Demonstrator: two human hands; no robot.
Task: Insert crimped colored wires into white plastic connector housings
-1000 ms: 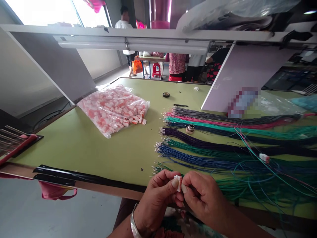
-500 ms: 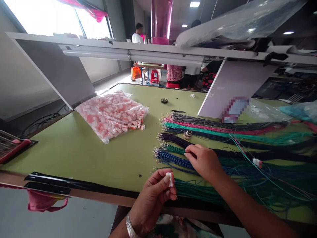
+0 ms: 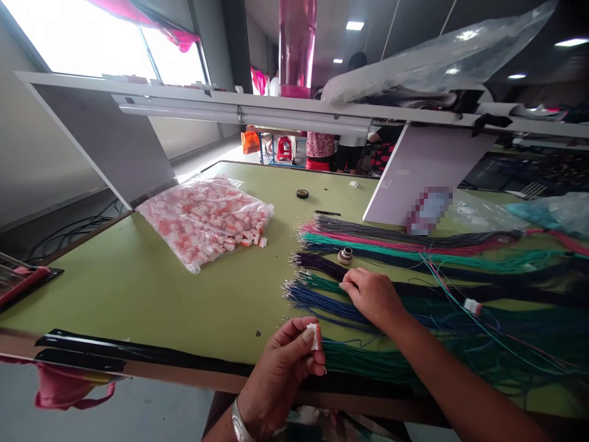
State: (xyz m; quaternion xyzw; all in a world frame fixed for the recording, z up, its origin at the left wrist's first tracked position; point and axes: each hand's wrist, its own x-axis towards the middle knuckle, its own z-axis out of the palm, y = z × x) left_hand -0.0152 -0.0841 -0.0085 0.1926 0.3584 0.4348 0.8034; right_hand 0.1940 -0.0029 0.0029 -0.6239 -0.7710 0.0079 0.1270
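Note:
My left hand [image 3: 289, 356] holds a small white-and-orange connector housing [image 3: 314, 336] between thumb and fingers, close to the table's front edge. To its right, my right hand [image 3: 370, 294] has thumb and forefinger pinched together at the dark green wires [image 3: 319, 282]; whatever sits between the fingertips is hidden. Just in front of it run the purple-black wires [image 3: 317, 263]. Blue wires [image 3: 317, 296] lie between the two hands, and more green wires [image 3: 359, 355] stretch rightward from beside my left hand. Metal terminals show at several bundles' left ends.
A clear plastic bag [image 3: 207, 221] of similar housings lies at left. A small metal ring-shaped part [image 3: 345, 256] rests among the wires. Beyond are black tape [image 3: 302, 194] and a thin black tool [image 3: 327, 213]. A shelf [image 3: 257, 101] spans the table; people stand behind it.
The whole view has shifted slightly. Both hands keep nearly the same pose and place, the left still holding the connector housing and the right still at the wires.

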